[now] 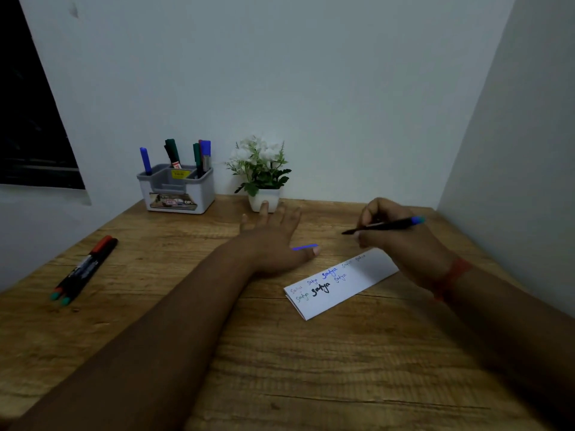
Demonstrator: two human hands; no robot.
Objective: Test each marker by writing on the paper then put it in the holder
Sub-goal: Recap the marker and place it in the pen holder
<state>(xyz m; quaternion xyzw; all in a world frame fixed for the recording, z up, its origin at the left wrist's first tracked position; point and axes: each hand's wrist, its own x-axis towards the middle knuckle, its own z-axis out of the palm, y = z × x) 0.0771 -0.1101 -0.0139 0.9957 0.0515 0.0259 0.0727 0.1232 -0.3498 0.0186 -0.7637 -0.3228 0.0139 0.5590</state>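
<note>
My right hand (401,241) grips a thin black marker (385,226) with a blue-green end, its tip pointing left, above the far end of the folded white paper (342,287). The paper bears several written words in different colours. My left hand (273,237) lies flat on the wooden table with fingers spread, just left of the paper. A blue cap (305,247) lies on the table beside the thumb of that hand. The grey holder (177,188) stands at the back left with several markers upright in it.
Two markers (84,269), one with a red cap, lie side by side near the table's left edge. A small white pot with white flowers (261,175) stands against the back wall, just beyond my left fingers. A wall closes the right side.
</note>
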